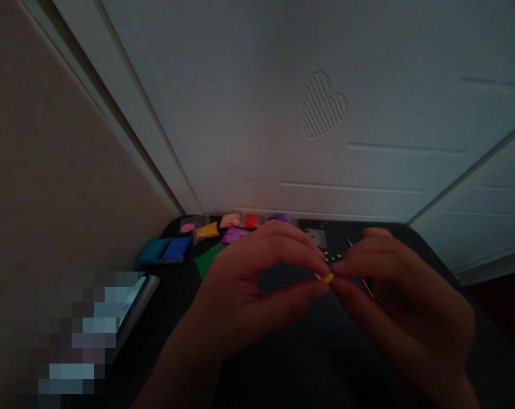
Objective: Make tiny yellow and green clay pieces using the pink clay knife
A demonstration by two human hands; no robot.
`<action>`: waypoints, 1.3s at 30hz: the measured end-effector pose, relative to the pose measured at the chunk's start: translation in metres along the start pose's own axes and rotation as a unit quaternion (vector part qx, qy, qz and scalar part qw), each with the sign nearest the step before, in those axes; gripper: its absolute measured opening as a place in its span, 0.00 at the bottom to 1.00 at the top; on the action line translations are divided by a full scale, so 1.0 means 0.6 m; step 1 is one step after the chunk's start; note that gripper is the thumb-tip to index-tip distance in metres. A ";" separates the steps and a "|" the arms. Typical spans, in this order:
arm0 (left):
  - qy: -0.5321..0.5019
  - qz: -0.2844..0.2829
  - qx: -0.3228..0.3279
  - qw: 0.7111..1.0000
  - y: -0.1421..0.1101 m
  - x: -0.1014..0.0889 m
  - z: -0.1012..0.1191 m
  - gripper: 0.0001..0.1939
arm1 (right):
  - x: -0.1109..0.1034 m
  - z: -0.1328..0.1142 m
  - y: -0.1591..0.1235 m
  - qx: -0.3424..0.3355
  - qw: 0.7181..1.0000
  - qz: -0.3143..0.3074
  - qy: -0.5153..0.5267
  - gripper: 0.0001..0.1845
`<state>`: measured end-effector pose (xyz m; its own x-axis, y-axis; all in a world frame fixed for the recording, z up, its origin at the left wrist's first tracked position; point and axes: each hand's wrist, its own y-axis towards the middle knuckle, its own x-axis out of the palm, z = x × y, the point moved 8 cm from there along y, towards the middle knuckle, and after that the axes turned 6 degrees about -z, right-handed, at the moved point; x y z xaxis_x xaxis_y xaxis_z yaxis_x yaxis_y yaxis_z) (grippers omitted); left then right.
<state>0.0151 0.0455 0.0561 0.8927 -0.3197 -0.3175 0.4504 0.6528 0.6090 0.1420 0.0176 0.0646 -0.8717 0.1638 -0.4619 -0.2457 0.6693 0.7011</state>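
Observation:
Above the dark table, a small lump of yellow modelling clay point(328, 278) sits between the fingertips of both hands. My left hand point(257, 278) comes from the left and pinches it between thumb and forefinger. From the other side, the thumb and forefinger of my right hand point(394, 295) close on its right edge. A bit of pink shows just behind the clay, too small to name. Several tiny yellow and dark pieces point(332, 258) lie on the table beyond the fingertips. Partly hidden by my right hand is a thin pinkish tool point(367, 287).
Colored clay packets line the table's back left: blue point(177, 249), teal point(152, 251), green point(207, 260), orange-yellow point(207, 231), red point(251, 221) and others. A pixelated device point(138, 301) leans at the left. A white panel with hearts point(347, 170) rises behind the table point(283, 363).

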 end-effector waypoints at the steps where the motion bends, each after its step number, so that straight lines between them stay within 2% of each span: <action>1: -0.002 0.000 -0.001 1.000 0.000 0.000 0.000 0.10 | 0.000 0.000 0.000 0.001 1.000 -0.003 0.003 0.10; 9: 0.002 0.002 -0.004 1.000 0.001 -0.001 0.003 0.10 | 0.003 0.001 0.001 -0.003 1.000 -0.019 0.023 0.13; 19: -0.013 0.023 -0.002 1.000 -0.001 -0.004 0.000 0.10 | 0.003 -0.002 -0.001 -0.009 0.999 -0.014 0.032 0.13; 27: -0.032 0.038 -0.046 0.998 -0.004 -0.003 -0.011 0.11 | 0.003 -0.002 -0.004 -0.002 1.000 0.011 0.015 0.12; 32: -0.070 0.024 -0.071 0.995 -0.006 0.004 -0.020 0.10 | -0.001 -0.002 -0.007 -0.005 1.000 0.030 0.000 0.11; 39: -0.166 0.070 -0.098 0.979 -0.005 0.009 -0.033 0.05 | 0.002 -0.006 -0.006 -0.028 0.999 0.011 -0.027 0.15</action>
<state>0.0182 0.0552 0.0383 0.9148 -0.4027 0.0324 0.3420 0.8146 0.4684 0.1401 0.0130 0.0634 -0.8530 0.2186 -0.4739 -0.2516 0.6233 0.7404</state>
